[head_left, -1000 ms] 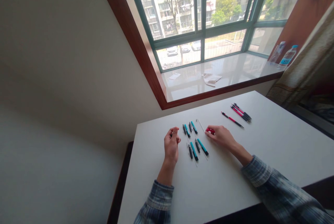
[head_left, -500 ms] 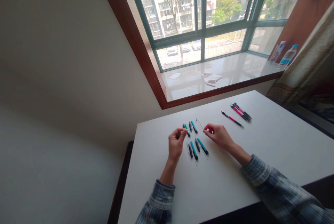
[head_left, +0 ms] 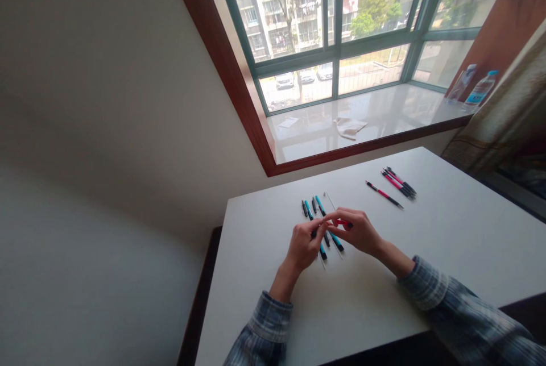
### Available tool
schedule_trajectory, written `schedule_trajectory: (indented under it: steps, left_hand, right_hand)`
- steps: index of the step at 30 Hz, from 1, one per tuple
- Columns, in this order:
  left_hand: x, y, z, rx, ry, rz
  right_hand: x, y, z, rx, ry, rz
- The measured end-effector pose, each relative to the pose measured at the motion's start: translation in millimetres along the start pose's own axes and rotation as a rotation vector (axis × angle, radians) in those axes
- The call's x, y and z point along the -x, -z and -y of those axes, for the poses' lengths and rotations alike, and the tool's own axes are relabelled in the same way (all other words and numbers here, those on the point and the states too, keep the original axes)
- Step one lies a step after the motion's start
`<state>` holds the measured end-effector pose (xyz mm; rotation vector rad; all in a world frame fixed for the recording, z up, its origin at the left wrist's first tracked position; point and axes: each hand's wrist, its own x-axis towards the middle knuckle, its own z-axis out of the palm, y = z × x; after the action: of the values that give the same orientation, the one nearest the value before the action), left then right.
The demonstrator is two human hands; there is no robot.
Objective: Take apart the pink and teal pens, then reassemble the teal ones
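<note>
My left hand [head_left: 303, 245] is closed on a small black pen part [head_left: 314, 234], mostly hidden by the fingers. Fingertips of both hands meet above the table. A red pen barrel [head_left: 343, 223] is in the closed fingers of my right hand [head_left: 359, 232], pointing toward the left fingertips. Under and around the hands lie teal pen barrels [head_left: 337, 242], black pen parts [head_left: 304, 208] and thin white refills [head_left: 330, 201]. The hands cover some of these pieces.
On the white table [head_left: 367, 303], a single red and black pen [head_left: 384, 194] lies to the right, beside a group of several similar pens [head_left: 399, 184]. Behind the table, a cloth [head_left: 350, 127] and plastic bottles [head_left: 480, 92] are on the windowsill.
My hands have come together: the left moved right with the black part, and its fingertips now meet those of the right hand, which still holds the red barrel.
</note>
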<state>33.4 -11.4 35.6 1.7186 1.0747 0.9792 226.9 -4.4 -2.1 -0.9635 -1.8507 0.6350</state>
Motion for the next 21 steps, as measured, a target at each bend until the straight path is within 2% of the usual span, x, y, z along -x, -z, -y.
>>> schedule_trajectory:
  steps: [4, 10, 16, 21]
  left_hand:
    - [1.4, 2.4, -5.1, -0.002, 0.037, 0.021]
    - [1.4, 2.8, 5.1, -0.095, 0.044, 0.065]
    - [-0.6, 1.8, 7.2, -0.087, 0.057, -0.045]
    - [0.2, 3.0, 7.5, -0.043, 0.042, -0.133]
  right_hand:
    - [0.8, 1.6, 3.9, 0.013, 0.015, 0.004]
    - [0.2, 0.8, 7.1, -0.007, 0.008, 0.037]
    - [-4.9, 4.7, -3.5, 0.047, -0.113, -0.014]
    - [-25.5, 13.2, -31.0, 0.073, -0.275, -0.120]
